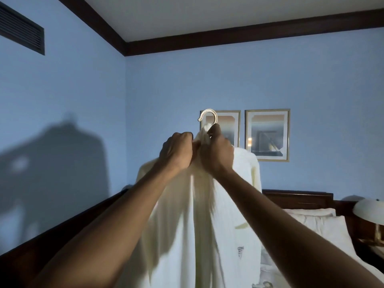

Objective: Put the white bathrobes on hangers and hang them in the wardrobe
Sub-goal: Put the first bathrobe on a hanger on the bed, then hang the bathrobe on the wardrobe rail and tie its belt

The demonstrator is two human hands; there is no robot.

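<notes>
A white bathrobe (207, 221) hangs in front of me, draped over a hanger whose metal hook (208, 117) sticks up above my hands. My left hand (176, 150) grips the robe's collar fabric just left of the hook. My right hand (217, 150) grips the collar and the hanger's neck right below the hook. The hanger's body is hidden under the cloth. Both arms are raised at about head height. No wardrobe is in view.
A bed with white pillows (324, 227) and a dark wooden headboard (299, 199) lies at the lower right. A bedside lamp (369, 208) stands at the right edge. Two framed pictures (267, 135) hang on the blue wall behind. A dark wooden rail (62, 229) runs along the left.
</notes>
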